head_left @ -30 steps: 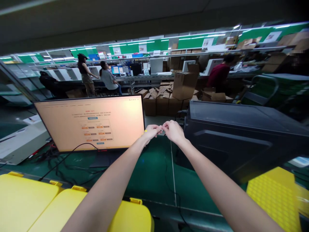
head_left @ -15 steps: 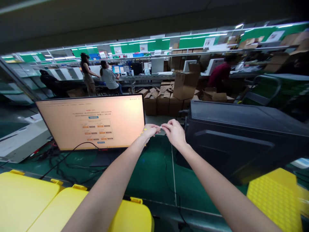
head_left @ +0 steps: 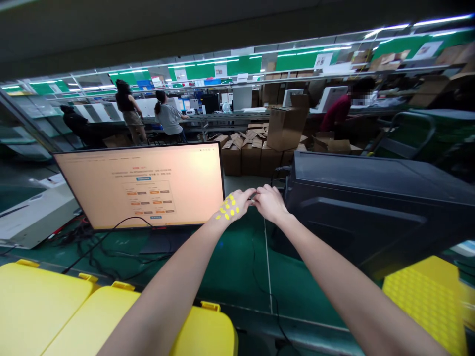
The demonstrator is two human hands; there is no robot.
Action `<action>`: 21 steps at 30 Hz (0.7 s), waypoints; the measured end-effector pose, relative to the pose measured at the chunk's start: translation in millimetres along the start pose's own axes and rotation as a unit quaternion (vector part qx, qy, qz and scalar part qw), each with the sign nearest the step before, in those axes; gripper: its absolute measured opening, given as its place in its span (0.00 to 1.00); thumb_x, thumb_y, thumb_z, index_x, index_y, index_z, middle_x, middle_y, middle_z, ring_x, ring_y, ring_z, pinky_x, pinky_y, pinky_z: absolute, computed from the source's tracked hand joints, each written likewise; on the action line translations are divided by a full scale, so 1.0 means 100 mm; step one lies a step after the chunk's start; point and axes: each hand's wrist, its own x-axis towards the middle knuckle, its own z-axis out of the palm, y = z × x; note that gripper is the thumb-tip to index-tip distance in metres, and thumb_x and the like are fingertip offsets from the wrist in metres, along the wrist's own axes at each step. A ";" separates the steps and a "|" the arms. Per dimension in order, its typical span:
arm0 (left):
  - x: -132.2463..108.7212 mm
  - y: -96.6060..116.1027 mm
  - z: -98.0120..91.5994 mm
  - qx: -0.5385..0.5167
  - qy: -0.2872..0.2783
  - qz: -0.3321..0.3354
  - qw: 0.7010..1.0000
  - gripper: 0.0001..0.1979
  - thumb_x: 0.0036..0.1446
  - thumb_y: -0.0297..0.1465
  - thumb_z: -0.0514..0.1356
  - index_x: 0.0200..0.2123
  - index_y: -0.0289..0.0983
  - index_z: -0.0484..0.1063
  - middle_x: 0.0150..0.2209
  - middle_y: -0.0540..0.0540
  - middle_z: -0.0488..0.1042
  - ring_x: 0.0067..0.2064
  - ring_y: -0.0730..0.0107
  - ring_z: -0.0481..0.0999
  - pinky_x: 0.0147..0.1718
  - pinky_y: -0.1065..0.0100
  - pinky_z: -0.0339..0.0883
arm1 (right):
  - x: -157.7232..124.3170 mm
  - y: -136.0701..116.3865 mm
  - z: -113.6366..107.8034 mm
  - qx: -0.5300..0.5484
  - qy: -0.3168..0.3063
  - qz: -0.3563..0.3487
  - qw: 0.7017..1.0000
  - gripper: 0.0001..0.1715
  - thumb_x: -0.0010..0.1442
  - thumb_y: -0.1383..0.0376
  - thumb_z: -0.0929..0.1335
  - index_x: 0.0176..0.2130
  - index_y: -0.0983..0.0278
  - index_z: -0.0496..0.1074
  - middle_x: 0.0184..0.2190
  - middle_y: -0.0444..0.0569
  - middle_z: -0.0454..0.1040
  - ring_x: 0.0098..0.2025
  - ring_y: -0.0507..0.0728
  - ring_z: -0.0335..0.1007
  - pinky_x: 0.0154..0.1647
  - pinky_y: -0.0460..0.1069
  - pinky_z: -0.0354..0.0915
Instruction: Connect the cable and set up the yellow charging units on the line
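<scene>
My left hand [head_left: 237, 201] reaches out over the bench, with yellow spots across its back and its fingers pinched together. Facing it, my right hand [head_left: 270, 203] is closed in a pinch too, and the fingertips of both nearly meet. Whatever sits between them is too small and hidden to name. Left of my hands stands a lit monitor [head_left: 148, 188]; my left hand is close in front of its right edge. To the right is a black computer case [head_left: 356, 217], its near corner just beyond my right hand.
Yellow bin lids [head_left: 40, 301] line the front left, and a yellow textured block [head_left: 423, 296] is at the front right. A thin black cable [head_left: 274, 301] runs down the green bench [head_left: 233, 267]. Cardboard boxes [head_left: 285, 128] and several people are farther back.
My left hand has rotated, bringing its spotted back into view. The fingertips of both hands have come closer together, and the small pale thing between them is now mostly hidden.
</scene>
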 end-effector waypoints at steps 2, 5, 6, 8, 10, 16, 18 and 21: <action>-0.02 0.05 -0.01 0.028 -0.007 0.007 1.000 0.06 0.48 0.23 0.61 0.31 0.38 0.72 0.31 0.44 0.72 0.46 0.58 0.68 0.51 0.63 0.56 | 0.03 0.01 0.01 0.019 0.001 0.017 1.000 0.09 0.57 0.68 0.67 0.26 0.63 0.74 0.32 0.53 0.69 0.41 0.62 0.58 0.40 0.55 0.53; -0.04 0.11 0.00 0.049 -0.004 -0.013 0.999 0.07 0.46 0.22 0.60 0.20 0.37 0.68 0.27 0.42 0.70 0.46 0.54 0.68 0.52 0.61 0.56 | 0.06 0.01 0.01 0.065 0.009 0.050 0.997 0.10 0.53 0.71 0.69 0.22 0.63 0.72 0.29 0.51 0.68 0.40 0.62 0.60 0.41 0.55 0.54; -0.04 0.12 0.01 0.050 0.001 -0.025 0.998 0.08 0.46 0.22 0.61 0.19 0.37 0.67 0.26 0.42 0.69 0.46 0.54 0.68 0.51 0.61 0.56 | 0.06 0.00 0.00 0.085 0.017 0.062 0.994 0.08 0.52 0.72 0.69 0.23 0.63 0.73 0.29 0.51 0.68 0.40 0.62 0.60 0.42 0.55 0.55; -0.03 0.10 0.01 0.043 0.015 -0.055 0.997 0.07 0.45 0.23 0.62 0.19 0.37 0.67 0.25 0.43 0.69 0.46 0.53 0.69 0.50 0.61 0.57 | 0.01 -0.05 -0.04 0.133 0.049 0.086 0.986 0.05 0.50 0.72 0.70 0.30 0.63 0.74 0.33 0.51 0.68 0.42 0.62 0.61 0.44 0.56 0.55; -0.01 0.07 0.00 0.024 0.030 -0.097 0.995 0.06 0.44 0.24 0.64 0.20 0.37 0.68 0.25 0.45 0.68 0.45 0.53 0.69 0.48 0.61 0.59 | -0.07 -0.13 -0.07 0.196 0.097 0.103 0.970 0.13 0.51 0.71 0.70 0.40 0.62 0.73 0.38 0.50 0.68 0.45 0.61 0.61 0.47 0.55 0.56; 0.10 0.02 -0.01 -0.138 0.023 -0.264 0.954 0.05 0.54 0.29 0.60 0.31 0.32 0.70 0.24 0.51 0.69 0.28 0.72 0.71 0.30 0.68 0.68 | -0.39 -0.51 0.00 0.428 0.171 0.167 0.872 0.09 0.57 0.61 0.64 0.34 0.64 0.70 0.35 0.49 0.73 0.36 0.55 0.69 0.41 0.49 0.65; 0.12 0.05 0.01 -0.205 0.013 -0.299 0.932 0.07 0.58 0.32 0.58 0.35 0.31 0.69 0.26 0.51 0.69 0.25 0.76 0.69 0.26 0.71 0.68 | -0.45 -0.63 0.09 0.494 0.164 0.191 0.833 0.14 0.57 0.58 0.63 0.35 0.65 0.70 0.34 0.50 0.74 0.35 0.56 0.70 0.39 0.50 0.67; 0.14 0.10 0.04 -0.279 -0.006 -0.334 0.900 0.09 0.60 0.33 0.56 0.35 0.31 0.68 0.27 0.51 0.69 0.24 0.78 0.68 0.24 0.73 0.67 | -0.47 -0.76 0.18 0.558 0.161 0.205 0.788 0.17 0.55 0.55 0.63 0.36 0.65 0.72 0.36 0.51 0.75 0.38 0.58 0.71 0.41 0.51 0.67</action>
